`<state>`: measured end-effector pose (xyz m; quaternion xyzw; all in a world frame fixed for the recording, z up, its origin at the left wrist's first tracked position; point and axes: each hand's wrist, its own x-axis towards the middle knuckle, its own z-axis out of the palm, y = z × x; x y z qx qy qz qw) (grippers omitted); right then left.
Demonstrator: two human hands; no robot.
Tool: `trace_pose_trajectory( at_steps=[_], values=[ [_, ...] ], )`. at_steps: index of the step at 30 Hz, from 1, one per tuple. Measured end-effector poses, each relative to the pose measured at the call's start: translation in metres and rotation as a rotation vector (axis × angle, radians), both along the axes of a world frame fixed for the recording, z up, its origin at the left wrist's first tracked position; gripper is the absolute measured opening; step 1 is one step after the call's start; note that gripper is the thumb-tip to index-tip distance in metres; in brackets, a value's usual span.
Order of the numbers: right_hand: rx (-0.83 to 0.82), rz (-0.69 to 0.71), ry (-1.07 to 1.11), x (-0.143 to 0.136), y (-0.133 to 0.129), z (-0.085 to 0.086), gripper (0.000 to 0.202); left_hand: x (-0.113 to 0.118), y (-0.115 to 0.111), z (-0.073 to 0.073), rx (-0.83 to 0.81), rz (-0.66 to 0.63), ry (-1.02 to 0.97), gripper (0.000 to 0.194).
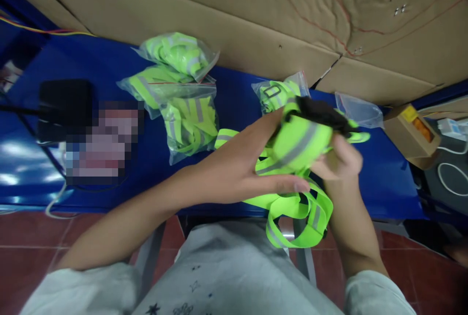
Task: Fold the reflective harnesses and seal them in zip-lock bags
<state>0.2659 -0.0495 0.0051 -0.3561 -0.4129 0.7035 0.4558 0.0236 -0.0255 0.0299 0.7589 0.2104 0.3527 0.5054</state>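
Note:
A neon yellow-green reflective strap (pixel 300 142) with a grey stripe is bunched and folded between my two hands, its upper part smeared by motion. My left hand (pixel 261 159) is around the folded bundle, thumb stretched along the near side and fingers hidden behind it. Fingers bent, my right hand (pixel 341 159) grips the bundle's right side. A black piece (pixel 323 112), its kind unclear, lies along the top of the bundle. Loose loops of the strap (pixel 303 232) hang below my hands over the table's front edge.
Clear bags of similar straps (pixel 192 122) lie left of my hands on the blue table (pixel 234 95); another strap bag (pixel 272 95) lies behind them. A flat clear bag (pixel 360 110) and cardboard box (pixel 413 132) are at right. A black box (pixel 66 105) sits left. Cardboard (pixel 237 17) stands behind.

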Motion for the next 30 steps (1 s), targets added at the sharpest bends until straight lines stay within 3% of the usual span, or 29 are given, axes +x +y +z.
trace_pose_trajectory(
  at_steps=[2, 4, 9, 13, 16, 19, 25, 27, 30],
  values=[
    [0.076, 0.111, -0.014, -0.02, 0.001, 0.002, 0.036, 0.006, 0.002, -0.007, -0.203, 0.043, -0.047, 0.048],
    [0.087, 0.135, -0.031, -0.031, 0.004, 0.004, 0.037, 0.01, 0.006, -0.014, -0.413, 0.052, -0.104, 0.037],
    [0.04, -0.064, -0.146, -0.031, 0.01, 0.002, 0.038, 0.014, 0.017, -0.023, -0.593, 0.089, -0.216, 0.028],
    [0.056, -0.168, -0.17, -0.028, 0.013, -0.003, 0.036, 0.017, 0.02, -0.031, -0.705, 0.055, -0.246, 0.033],
    [0.029, -0.18, -0.134, -0.027, 0.016, -0.006, 0.038, 0.016, 0.022, -0.039, -0.698, 0.083, -0.194, 0.042],
    [-0.021, -0.113, -0.121, -0.028, 0.016, -0.008, 0.046, 0.016, 0.022, -0.045, -0.59, 0.113, -0.112, 0.052],
    [0.053, -0.106, -0.231, -0.034, 0.009, -0.017, 0.044, 0.023, 0.014, -0.051, -0.368, 0.113, -0.055, 0.044],
    [0.135, -0.018, -0.268, -0.027, 0.008, -0.015, 0.041, 0.023, 0.013, -0.051, -0.323, 0.16, -0.066, 0.04],
    [0.196, 0.135, -0.267, -0.012, 0.009, -0.006, 0.053, 0.022, 0.013, -0.05, -0.334, 0.2, -0.03, 0.04]
  ],
)
